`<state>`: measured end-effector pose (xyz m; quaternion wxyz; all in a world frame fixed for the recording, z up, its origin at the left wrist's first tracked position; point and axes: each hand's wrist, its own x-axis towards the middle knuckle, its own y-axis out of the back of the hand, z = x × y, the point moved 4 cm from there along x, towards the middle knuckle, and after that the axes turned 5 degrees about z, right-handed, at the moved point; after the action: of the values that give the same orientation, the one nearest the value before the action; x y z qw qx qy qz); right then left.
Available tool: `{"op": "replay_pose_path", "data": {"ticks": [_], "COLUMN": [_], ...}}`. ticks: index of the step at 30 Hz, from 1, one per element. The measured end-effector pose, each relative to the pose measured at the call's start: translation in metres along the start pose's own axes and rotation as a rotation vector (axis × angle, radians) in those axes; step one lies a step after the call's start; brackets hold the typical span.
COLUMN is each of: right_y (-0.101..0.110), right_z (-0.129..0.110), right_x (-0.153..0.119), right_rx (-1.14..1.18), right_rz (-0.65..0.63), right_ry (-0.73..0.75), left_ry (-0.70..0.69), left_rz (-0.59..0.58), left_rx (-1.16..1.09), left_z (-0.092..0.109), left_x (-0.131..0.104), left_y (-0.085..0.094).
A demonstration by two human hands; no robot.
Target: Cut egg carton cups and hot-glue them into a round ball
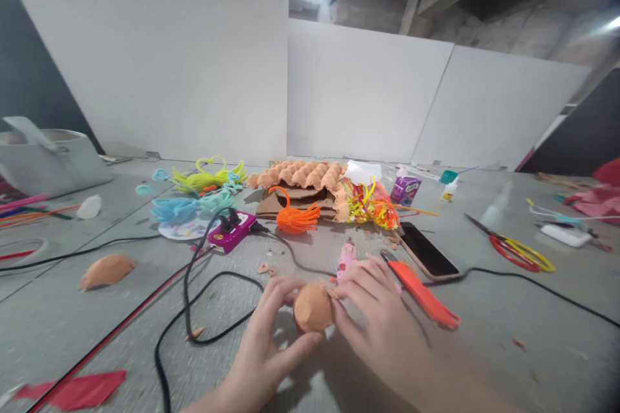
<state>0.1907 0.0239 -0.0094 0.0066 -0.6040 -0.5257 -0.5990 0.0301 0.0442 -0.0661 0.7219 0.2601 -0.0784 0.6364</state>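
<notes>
- A loose orange cup piece (pixel 105 270) cut from egg-carton pulp lies well to the left of the held cup, apart from both hands on the grey table (pixel 484 348).
- A black cable (pixel 194 297) loops across the table just left of the held cup, running back to a magenta device (pixel 231 232) farther behind it.
- The left hand (pixel 264 348) grasps the orange egg-carton cup (pixel 313 307) from the left, thumb under its lower edge and fingers curled over the top.
- The cup sits between the two hands, low and central, lifted just off the table or resting lightly on it; which one cannot be told.
- The right hand (pixel 375 313) pinches the cup's right rim with its fingertips, so both hands are closed on the one piece.
- By the look of it, the step in hand is shaping or trimming the cup's edge; the next move would seem to call for a steady left-hand hold while the right works round the rim.
- Behind the cup stand the egg carton (pixel 300 175) and bundles of pipe cleaners (pixel 295 216).
- A pink glue gun (pixel 347 257) lies just behind the right hand.
- An orange-handled cutter (pixel 423 297) and a phone (pixel 429 250) lie to the right of the cup; scissors (pixel 516 248) are farther right.
</notes>
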Motion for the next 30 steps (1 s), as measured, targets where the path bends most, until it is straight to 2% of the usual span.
{"op": "replay_pose_path", "data": {"ticks": [7,16,30], "right_y": [-0.002,-0.001,-0.006], "right_z": [0.003,0.005,-0.008], "right_x": [0.001,0.004,-0.008], "right_rx": [0.05,0.045,-0.357], "right_rz": [-0.016,0.016,0.077], "right_ry": [-0.033,-0.069,0.258], "left_ry": [0.164,0.154,0.126], "left_rz": [-0.046,-0.035,-0.055], "left_rx": [-0.107,-0.099,-0.115], "left_z": [-0.01,-0.008,-0.005], "left_x": [-0.005,-0.006,-0.005], "left_y": [-0.002,-0.003,-0.004]}}
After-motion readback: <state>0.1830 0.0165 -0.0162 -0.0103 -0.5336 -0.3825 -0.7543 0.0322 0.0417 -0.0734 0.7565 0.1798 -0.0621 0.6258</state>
